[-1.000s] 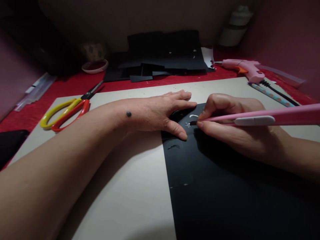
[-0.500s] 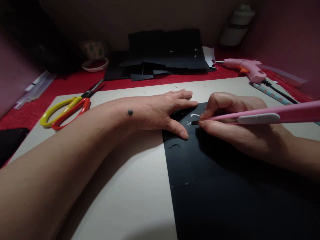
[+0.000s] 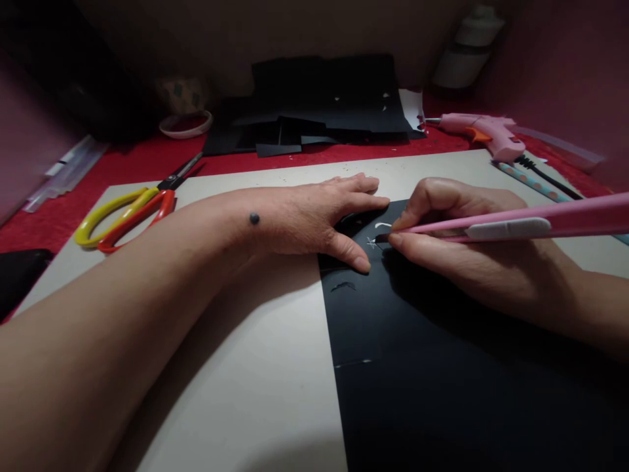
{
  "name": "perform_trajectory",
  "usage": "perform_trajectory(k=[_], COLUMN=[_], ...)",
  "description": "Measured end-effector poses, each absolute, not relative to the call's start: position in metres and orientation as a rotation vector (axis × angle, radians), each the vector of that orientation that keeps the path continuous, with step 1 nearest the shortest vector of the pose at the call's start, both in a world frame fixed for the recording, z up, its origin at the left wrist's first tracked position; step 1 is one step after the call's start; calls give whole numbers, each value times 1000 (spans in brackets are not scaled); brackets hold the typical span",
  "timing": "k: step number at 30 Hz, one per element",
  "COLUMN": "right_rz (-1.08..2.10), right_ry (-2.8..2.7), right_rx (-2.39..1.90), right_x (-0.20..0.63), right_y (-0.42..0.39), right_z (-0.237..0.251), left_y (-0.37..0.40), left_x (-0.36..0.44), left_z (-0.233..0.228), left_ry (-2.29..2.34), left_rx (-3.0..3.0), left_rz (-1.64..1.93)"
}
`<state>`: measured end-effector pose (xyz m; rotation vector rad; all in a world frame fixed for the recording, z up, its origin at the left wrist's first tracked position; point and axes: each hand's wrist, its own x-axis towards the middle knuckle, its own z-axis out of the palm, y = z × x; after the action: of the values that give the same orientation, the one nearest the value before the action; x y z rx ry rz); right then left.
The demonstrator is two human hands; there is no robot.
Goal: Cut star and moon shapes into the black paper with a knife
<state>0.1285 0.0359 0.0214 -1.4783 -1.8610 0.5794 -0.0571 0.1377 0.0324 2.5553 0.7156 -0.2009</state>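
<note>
Sheet: one black sheet (image 3: 442, 367) under both my hands, lying on the grey board (image 3: 246, 367), its near edge cut off.
Left hand: my left hand (image 3: 314, 219) spread flat, pinning the sheet's far corner, gripping nothing.
Right hand: my right hand (image 3: 462, 242) pinched tight round one pink knife (image 3: 511, 226), tip on the sheet.
Cuts: a few small pale marks by the tip, shapes unclear.
Scissors: one pair (image 3: 130, 210), yellow and red handles.
Glue gun: one, pink (image 3: 479, 131).
Scraps: black pile (image 3: 324, 108), count unclear.
Writing: none legible.
</note>
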Motion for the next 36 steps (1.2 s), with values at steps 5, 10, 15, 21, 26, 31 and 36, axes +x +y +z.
perform_trajectory(k=[5, 10, 15, 21, 26, 31, 36], right_rz=[598, 609, 612, 666, 668, 729, 744], right_ry=[-1851, -1846, -1851, -1757, -1785, -1770, -1720], right_rx=[-1470, -1441, -1466, -1493, -1483, -1428, -1510], right_x=[129, 131, 131, 132, 133, 141, 151], right_y=[38, 39, 37, 34, 36, 39, 41], right_z=[20, 18, 20, 21, 21, 33, 60], left_y=[137, 135, 135, 133, 135, 135, 115], left_x=[-57, -55, -54, -53, -54, -55, -43], left_z=[34, 33, 33, 34, 32, 28, 26], left_ry=[724, 740, 769, 816, 747, 739, 944], left_rx=[2557, 2572, 2579, 2585, 2608, 2660, 2867], left_rz=[-210, -227, -232, -243, -220, -234, -280])
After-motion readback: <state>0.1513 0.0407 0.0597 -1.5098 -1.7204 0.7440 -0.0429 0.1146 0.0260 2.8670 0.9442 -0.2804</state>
